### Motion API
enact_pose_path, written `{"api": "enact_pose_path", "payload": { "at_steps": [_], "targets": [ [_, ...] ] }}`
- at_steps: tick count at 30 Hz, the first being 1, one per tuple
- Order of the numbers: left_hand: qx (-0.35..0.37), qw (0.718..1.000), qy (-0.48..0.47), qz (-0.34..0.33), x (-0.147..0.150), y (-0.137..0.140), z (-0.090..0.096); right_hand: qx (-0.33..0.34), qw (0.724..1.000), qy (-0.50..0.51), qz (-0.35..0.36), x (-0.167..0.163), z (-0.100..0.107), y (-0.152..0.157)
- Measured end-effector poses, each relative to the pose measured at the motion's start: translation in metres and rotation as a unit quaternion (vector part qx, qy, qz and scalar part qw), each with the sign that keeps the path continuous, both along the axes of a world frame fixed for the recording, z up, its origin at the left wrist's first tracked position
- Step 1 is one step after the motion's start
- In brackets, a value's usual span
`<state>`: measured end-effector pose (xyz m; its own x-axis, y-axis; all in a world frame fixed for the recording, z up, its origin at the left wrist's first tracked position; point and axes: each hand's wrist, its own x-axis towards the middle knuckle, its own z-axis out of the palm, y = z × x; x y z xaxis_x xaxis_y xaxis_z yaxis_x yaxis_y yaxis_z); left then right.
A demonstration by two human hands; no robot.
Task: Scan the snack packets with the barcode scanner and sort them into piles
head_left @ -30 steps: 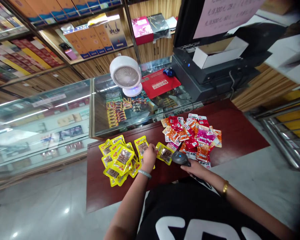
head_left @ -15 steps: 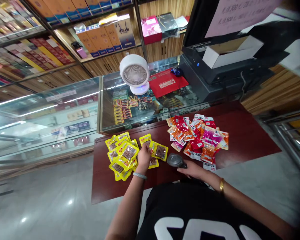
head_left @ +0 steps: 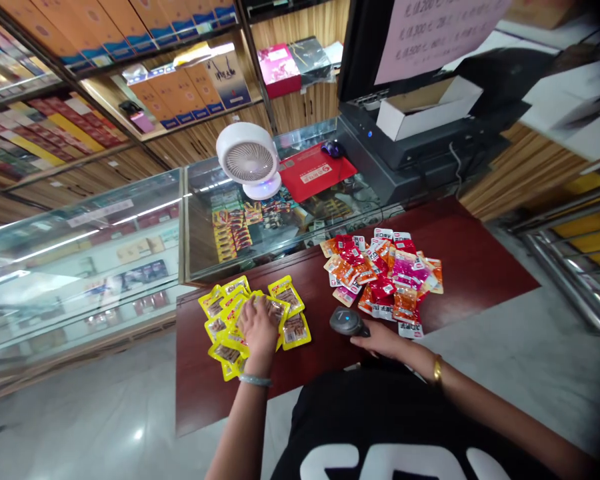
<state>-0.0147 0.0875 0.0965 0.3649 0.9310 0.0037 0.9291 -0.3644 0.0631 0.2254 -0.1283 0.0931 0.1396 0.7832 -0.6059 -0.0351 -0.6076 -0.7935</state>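
My left hand (head_left: 258, 325) lies over the pile of yellow snack packets (head_left: 225, 351), fingers extended and apart, resting on a packet at the pile's right side. Clear windows in these packets show brown pieces inside. Just right of the pile lie two more yellow packets, a lower one (head_left: 295, 329) and an upper one (head_left: 286, 295). My right hand (head_left: 380, 339) is wrapped round the handle of a dark grey barcode scanner (head_left: 347, 321), its head pointing left above the dark red table. Part of the grip is hidden by the fingers.
Red, orange and purple snack packets (head_left: 380, 273) form a heap on the table (head_left: 480, 267), beyond the scanner. Behind stands a glass display counter (head_left: 200, 257) bearing a white fan (head_left: 250, 160) and a red mat (head_left: 315, 175). A white open box (head_left: 425, 117) sits at back right.
My left hand has moved left with a yellow packet onto the pile, and its fingers have spread. The scanner stays in my right hand, and a blue light now shows on it.
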Motion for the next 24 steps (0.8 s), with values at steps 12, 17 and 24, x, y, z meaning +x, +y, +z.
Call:
{"api": "enact_pose_path", "payload": {
  "at_steps": [12,17,24],
  "targets": [
    [-0.116,0.964,0.101,-0.218,0.039,-0.034,-0.047,-0.015,0.999,0.016,-0.027,0.012,-0.014,-0.009],
    [-0.105,0.969,0.117,-0.188,0.037,-0.026,-0.038,-0.006,0.999,-0.001,-0.033,0.024,-0.010,-0.006],
    [-0.125,0.975,-0.008,-0.182,0.131,-0.012,-0.043,-0.017,0.998,0.000,-0.062,0.042,-0.008,-0.004]
  ]
}}
